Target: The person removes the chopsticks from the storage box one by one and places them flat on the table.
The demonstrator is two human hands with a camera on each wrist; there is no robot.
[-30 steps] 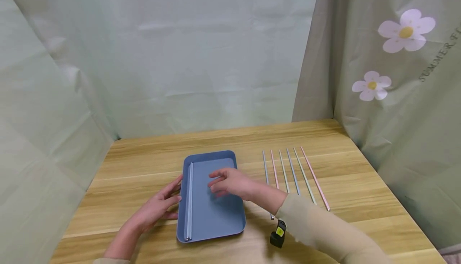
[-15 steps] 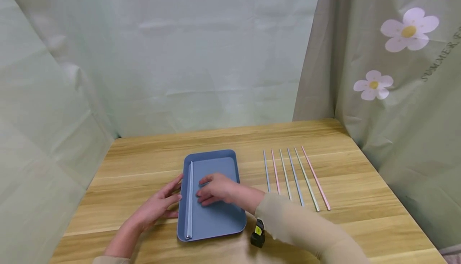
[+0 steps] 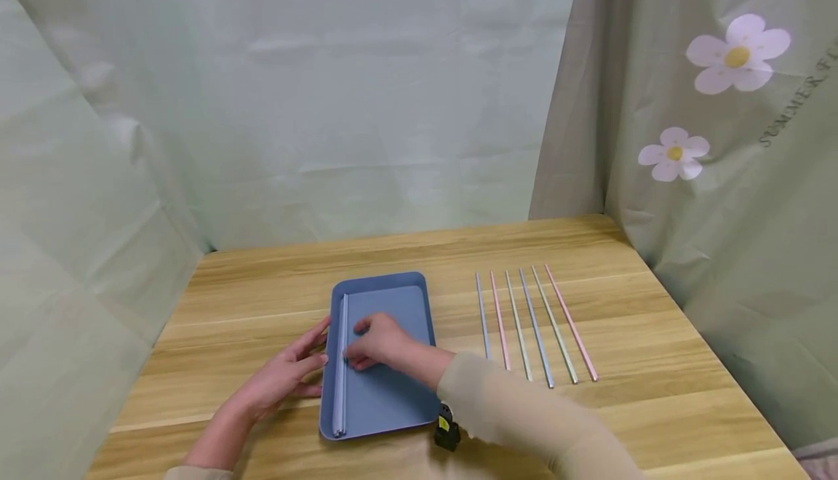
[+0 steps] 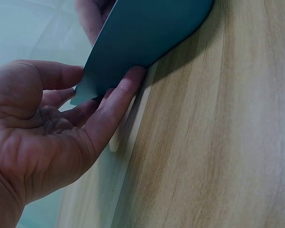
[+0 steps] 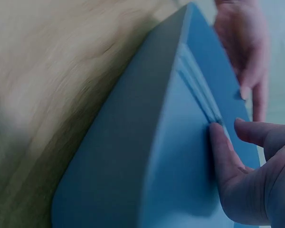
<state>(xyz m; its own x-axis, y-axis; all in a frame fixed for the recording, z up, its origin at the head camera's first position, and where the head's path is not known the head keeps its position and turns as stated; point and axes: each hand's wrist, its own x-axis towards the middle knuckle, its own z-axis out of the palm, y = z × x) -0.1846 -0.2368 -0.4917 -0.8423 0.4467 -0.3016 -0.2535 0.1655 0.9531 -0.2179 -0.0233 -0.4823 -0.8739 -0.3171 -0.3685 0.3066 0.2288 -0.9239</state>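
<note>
A blue-grey rectangular tray [image 3: 393, 400] lies on the wooden table. Along its left wall runs a close bundle of pale, shiny chopsticks [image 3: 341, 393]. My left hand [image 3: 288, 374] rests against the tray's outer left side. In the left wrist view, that hand's thumb meets the rim while its fingers touch the outer wall. My right hand [image 3: 376, 342] is inside the tray. Its fingertips [image 5: 216, 127] touch the chopsticks about midway along them, and in the right wrist view the thumb stands apart from the fingers.
Right of the tray, several chopsticks [image 3: 537, 331] in blue, pink and green lie spaced side by side. A black wrist device [image 3: 447, 433] hangs under the right sleeve [image 3: 524, 414]. Pale curtains [image 3: 393, 102] enclose the table [image 3: 655, 407] at the back and sides.
My right hand has moved left across the tray to the chopsticks, its fingers drawing down to them. My left hand has stayed at the tray's left side.
</note>
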